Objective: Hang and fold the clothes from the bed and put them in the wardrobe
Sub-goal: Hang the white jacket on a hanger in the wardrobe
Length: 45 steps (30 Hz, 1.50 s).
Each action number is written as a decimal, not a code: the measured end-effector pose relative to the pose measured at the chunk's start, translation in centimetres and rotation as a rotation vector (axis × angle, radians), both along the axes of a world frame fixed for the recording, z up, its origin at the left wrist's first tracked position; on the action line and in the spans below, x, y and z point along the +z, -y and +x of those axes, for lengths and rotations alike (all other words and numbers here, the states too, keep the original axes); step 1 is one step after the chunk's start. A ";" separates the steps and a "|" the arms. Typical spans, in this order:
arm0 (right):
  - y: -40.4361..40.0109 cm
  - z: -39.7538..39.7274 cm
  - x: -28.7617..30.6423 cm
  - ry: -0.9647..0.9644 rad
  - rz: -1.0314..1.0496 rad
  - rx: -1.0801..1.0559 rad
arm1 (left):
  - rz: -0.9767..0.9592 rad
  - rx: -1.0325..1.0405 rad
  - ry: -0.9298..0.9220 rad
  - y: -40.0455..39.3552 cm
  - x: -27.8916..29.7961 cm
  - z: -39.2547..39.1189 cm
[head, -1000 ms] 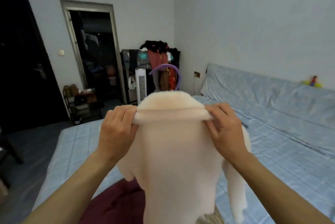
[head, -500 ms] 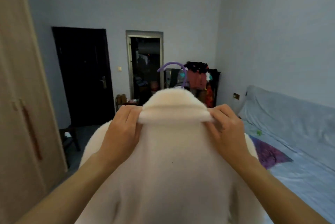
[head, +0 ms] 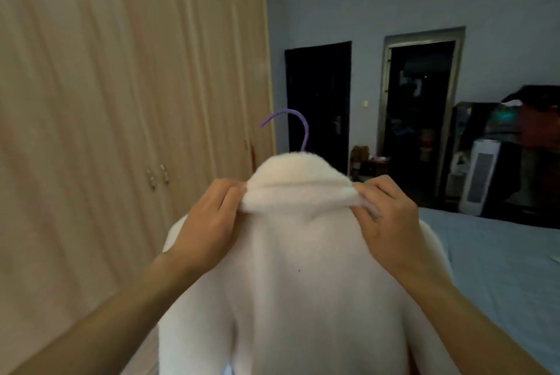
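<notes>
Plainly, from the head view, the cream fleece garment (head: 291, 268) hangs up in front of the person on a purple hanger (head: 298, 129), whose hook rises clear at twelve o'clock of the folded collar (head: 298, 192). The left hand (head: 209, 223) has its fingers curled round the collar's nine o'clock end, pinching the rolled edge; the right hand (head: 391, 223) does the same at the three o'clock end. Both are closed on the cloth, with nothing else in them.

The garment looks soft, thick and light: it drapes loosely below the collar and its body sags between the forearms. I judge it will not slip readily, since the pile gives the fingers purchase, but it will flop and could slide off the hanger's shoulders if tipped. The better hold for carrying is likely the hook or the neck just under it, with one hand freed for a door.

The wardrobe (head: 121, 101) fills the nine to eleven o'clock side, its doors closed, with small handles (head: 157, 176) near the left hand. The bed (head: 500, 268) lies at three to four o'clock, well apart from the wardrobe
</notes>
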State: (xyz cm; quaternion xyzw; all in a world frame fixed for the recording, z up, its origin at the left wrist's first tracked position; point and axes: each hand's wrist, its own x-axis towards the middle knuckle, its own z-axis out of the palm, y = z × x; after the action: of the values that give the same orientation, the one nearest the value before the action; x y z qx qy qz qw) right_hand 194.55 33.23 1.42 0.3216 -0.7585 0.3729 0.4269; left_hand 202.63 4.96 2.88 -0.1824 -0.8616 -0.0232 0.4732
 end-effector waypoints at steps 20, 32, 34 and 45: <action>30.2 10.8 0.6 0.075 0.024 0.535 | 0.021 0.591 -0.037 22.4 0.0 24.0; 51.8 20.2 -1.5 0.042 0.144 0.690 | 0.185 0.702 -0.048 40.0 -5.5 36.9; 54.6 21.3 -2.4 0.044 0.175 0.720 | 0.228 0.727 -0.050 42.1 -6.9 38.4; 70.2 22.3 -7.5 0.136 0.294 0.910 | 0.248 0.886 -0.006 52.9 -10.8 41.7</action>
State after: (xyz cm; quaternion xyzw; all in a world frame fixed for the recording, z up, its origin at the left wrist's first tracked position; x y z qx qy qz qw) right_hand 216.81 -37.02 -6.12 0.6525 -0.6117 0.4308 0.1202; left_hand 244.35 -47.92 -7.94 0.2613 -0.8458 0.0790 0.4584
